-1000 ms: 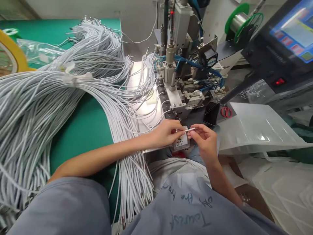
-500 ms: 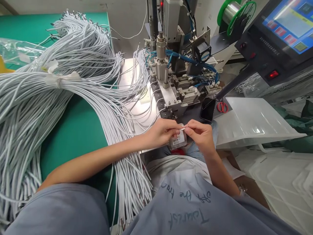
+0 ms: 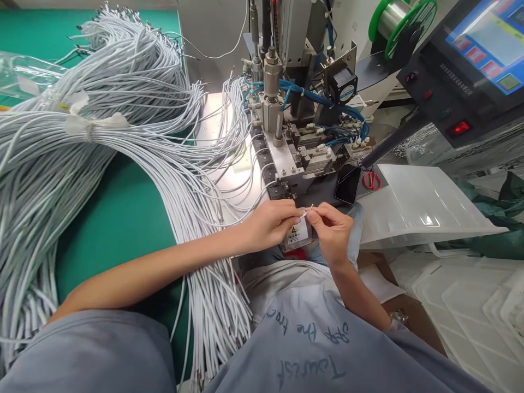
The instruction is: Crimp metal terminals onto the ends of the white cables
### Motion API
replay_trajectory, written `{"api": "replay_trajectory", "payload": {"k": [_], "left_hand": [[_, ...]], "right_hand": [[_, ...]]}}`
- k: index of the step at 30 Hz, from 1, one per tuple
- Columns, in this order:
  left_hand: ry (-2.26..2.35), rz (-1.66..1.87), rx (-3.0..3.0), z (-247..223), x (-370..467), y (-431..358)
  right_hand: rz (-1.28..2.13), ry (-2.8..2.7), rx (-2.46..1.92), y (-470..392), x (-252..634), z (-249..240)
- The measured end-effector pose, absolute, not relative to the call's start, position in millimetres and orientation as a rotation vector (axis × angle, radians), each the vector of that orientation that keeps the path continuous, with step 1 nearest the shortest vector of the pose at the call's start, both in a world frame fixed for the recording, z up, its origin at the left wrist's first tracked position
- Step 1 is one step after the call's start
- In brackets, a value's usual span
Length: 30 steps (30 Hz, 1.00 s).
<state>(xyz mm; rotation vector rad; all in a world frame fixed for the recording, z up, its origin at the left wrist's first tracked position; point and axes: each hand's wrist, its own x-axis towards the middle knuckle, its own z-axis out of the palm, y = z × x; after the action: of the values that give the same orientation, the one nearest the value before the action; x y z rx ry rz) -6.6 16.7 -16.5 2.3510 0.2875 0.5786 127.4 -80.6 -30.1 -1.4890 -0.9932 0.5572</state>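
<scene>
Between my two hands is the end of a white cable (image 3: 303, 214), just in front of the machine. My left hand (image 3: 275, 222) pinches the cable, its fingers closed. The fingertips of my right hand (image 3: 332, 225) are pinched at the cable's thin tip, where fine wire ends stick up. Below the fingers shows a clear box with a white label (image 3: 298, 233), partly hidden by my left hand. A large bundle of white cables (image 3: 143, 153), tied with a pale band (image 3: 96, 126), lies beside my left forearm.
A machine with metal cylinders (image 3: 272, 82) and blue air tubes stands ahead. Several cables run into its near edge. To the right are a dark phone (image 3: 347, 184), red-handled scissors (image 3: 372, 180), a white sheet (image 3: 426, 202), a control screen (image 3: 491, 43) and a solder-like wire spool (image 3: 393, 22).
My right hand has shifted slightly at the cable tip, and the fine wire ends now point more upward. The camera view has moved a little; both hands keep their pinch.
</scene>
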Motion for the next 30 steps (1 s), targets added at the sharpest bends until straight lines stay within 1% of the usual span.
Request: {"api": "replay_trajectory", "payload": {"k": [3, 6, 10, 12, 14, 17, 19, 22, 25, 30], "left_hand": [[0.298, 0.548, 2.648, -14.2, -9.0, 17.9], [0.322, 0.537, 2.827, -14.4, -9.9, 19.1], [0.4, 0.648, 2.56, -18.9, -6.7, 18.3], [0.389, 0.645, 2.382, -20.9, -4.8, 18.2], [0.356, 0.585, 2.289, -21.8, -3.9, 19.8], [0.359, 0.479, 2.347, -21.9, -4.2, 26.0], [0.441, 0.393, 2.478, -22.6, -4.5, 31.8], [0.592, 0.162, 2.694, -26.2, -3.8, 39.4], [0.623, -0.031, 2.814, -31.2, -2.6, 43.4], [0.594, -0.071, 2.872, -38.3, -4.5, 45.5]], "right_hand": [[0.484, -1.162, -1.569, -79.6, 133.1, -28.4], [0.586, -1.319, -1.545, -76.0, 142.1, -26.1], [0.524, -1.21, -1.476, -70.9, 137.2, -29.8], [0.478, -1.099, -1.473, -69.4, 129.1, -34.1], [0.463, -1.024, -1.477, -68.2, 123.3, -39.3], [0.511, -1.003, -1.498, -64.9, 126.1, -49.0], [0.595, -1.011, -1.522, -60.8, 135.2, -57.2], [0.743, -0.992, -1.556, -52.1, 151.0, -70.4], [0.891, -0.94, -1.568, -42.1, 159.5, -79.8], [1.006, -0.911, -1.513, -28.8, 157.6, -83.7]]}}
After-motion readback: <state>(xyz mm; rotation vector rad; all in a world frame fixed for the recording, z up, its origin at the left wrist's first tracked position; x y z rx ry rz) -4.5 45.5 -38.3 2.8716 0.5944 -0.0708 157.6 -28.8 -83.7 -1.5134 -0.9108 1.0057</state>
